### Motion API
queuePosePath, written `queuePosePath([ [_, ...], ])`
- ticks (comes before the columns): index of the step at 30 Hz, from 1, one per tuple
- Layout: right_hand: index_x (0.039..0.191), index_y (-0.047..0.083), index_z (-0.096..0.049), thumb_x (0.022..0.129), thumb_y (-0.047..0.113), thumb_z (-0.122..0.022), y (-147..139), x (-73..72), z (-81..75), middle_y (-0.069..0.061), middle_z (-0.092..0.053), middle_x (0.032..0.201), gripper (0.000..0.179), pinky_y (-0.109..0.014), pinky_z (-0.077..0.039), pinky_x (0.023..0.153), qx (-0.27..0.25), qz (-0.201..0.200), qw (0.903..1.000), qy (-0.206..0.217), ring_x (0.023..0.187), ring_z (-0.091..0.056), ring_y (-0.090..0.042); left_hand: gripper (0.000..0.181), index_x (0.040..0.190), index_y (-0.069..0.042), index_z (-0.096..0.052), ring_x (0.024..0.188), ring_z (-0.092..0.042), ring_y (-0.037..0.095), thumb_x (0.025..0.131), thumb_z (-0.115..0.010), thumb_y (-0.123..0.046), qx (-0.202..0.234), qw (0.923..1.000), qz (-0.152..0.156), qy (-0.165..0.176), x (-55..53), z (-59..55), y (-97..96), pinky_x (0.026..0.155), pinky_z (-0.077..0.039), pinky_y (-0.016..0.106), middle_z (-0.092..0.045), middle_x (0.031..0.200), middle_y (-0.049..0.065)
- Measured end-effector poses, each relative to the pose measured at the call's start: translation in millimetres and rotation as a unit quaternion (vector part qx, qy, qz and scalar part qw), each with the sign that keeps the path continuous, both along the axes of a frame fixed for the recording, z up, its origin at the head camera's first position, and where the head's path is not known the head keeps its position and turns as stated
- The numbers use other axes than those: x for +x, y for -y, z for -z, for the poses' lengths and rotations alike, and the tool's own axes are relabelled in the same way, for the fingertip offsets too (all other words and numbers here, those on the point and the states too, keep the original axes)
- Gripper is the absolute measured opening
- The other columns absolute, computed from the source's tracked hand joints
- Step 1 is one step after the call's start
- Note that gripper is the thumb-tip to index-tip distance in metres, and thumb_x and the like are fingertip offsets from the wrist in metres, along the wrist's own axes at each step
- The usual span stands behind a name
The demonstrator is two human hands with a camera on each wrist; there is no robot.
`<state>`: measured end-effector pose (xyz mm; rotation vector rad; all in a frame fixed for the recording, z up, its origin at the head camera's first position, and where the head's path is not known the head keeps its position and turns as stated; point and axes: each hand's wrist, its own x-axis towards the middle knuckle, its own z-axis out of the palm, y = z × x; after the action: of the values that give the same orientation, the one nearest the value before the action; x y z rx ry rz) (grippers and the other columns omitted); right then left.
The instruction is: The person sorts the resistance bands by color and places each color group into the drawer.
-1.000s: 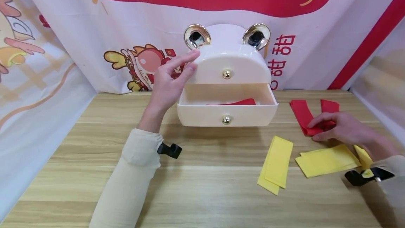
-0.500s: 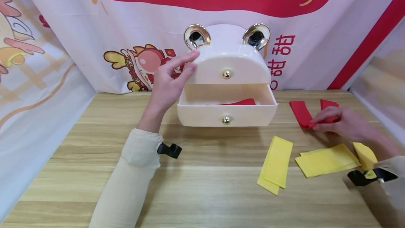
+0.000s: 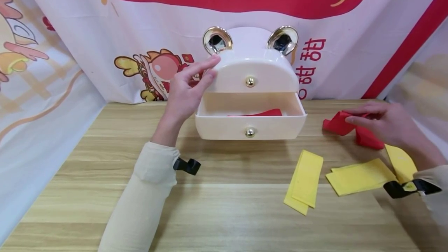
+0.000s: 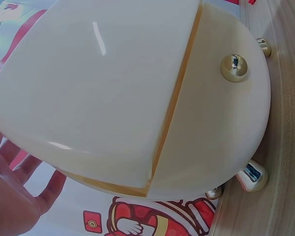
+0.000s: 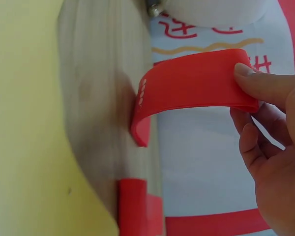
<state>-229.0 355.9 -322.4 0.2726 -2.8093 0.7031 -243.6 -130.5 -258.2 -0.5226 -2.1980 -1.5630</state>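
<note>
My right hand (image 3: 392,123) pinches one end of a folded red strip (image 3: 340,123) between thumb and fingers. In the right wrist view this soft strip (image 5: 191,83) bends down, its far end at the table. Another red strip (image 3: 367,138) lies under the hand. My left hand (image 3: 187,92) touches the left side of a glossy white drawer box (image 3: 269,71) with extended fingers, plain also in the left wrist view's hand (image 4: 19,189). The box's lower drawer (image 3: 224,128) is pulled out, with a red piece (image 3: 269,112) inside; the upper drawer is closed.
Two overlapping yellow strips (image 3: 308,180) lie right of centre on the wooden table (image 3: 224,213). More yellow strips (image 3: 364,176) lie farther right, one curved piece (image 3: 400,162) near my right wrist. A printed curtain (image 3: 157,22) hangs behind the box.
My right hand has taken hold of a red strip and raised its near end, moving slightly away from me. The left hand and the box have stayed put.
</note>
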Motion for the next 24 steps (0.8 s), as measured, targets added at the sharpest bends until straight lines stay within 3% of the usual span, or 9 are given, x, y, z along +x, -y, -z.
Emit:
queuePosePath([
  [6, 0.124, 0.014, -0.078, 0.096, 0.036, -0.080, 11, 4.8, -13.6, -0.010, -0.076, 0.103, 0.035, -0.024, -0.050, 0.054, -0.022, 0.019, 0.9995, -0.007, 0.076, -0.057, -0.004, 0.034, 0.138, -0.027, -0.072, 0.140, -0.058, 0.005, 0.105, -0.068, -0.031, 0.001, 1.0000, -0.002, 0.005, 1.4, -2.0, -0.6, 0.100, -0.057, 0.025, -0.064, 0.151, -0.014],
  [10, 0.121, 0.014, -0.079, 0.096, 0.034, -0.081, 17, 10.5, -23.4, 0.018, -0.070, 0.089, 0.032, -0.024, -0.048, 0.051, -0.033, 0.011, 0.9988, -0.033, 0.073, -0.057, -0.006, 0.034, 0.138, -0.026, -0.072, 0.141, -0.058, 0.005, 0.105, -0.069, -0.030, 0.004, 0.9999, -0.002, 0.010, 1.5, -2.3, -1.3, 0.100, -0.057, 0.026, -0.064, 0.152, -0.013],
  [14, 0.123, 0.011, -0.079, 0.096, 0.028, -0.080, 25, 16.9, -32.4, 0.038, -0.060, 0.084, 0.032, -0.015, -0.048, 0.055, -0.048, -0.007, 0.9977, -0.048, 0.074, -0.058, -0.002, 0.034, 0.139, -0.026, -0.072, 0.142, -0.057, 0.005, 0.105, -0.069, -0.031, 0.004, 0.9999, -0.002, 0.013, 1.8, -2.2, -1.8, 0.100, -0.057, 0.027, -0.063, 0.152, -0.013],
  [24, 0.119, 0.014, -0.082, 0.088, 0.007, -0.086, 59, 37.2, -54.0, 0.040, -0.063, 0.093, 0.031, -0.004, -0.047, 0.065, -0.053, -0.071, 0.9904, -0.106, 0.079, -0.060, 0.008, 0.034, 0.139, -0.027, -0.072, 0.140, -0.057, 0.004, 0.105, -0.068, -0.031, -0.002, 1.0000, -0.003, 0.005, 0.2, -0.5, -0.6, 0.102, -0.058, 0.029, -0.064, 0.151, -0.014],
])
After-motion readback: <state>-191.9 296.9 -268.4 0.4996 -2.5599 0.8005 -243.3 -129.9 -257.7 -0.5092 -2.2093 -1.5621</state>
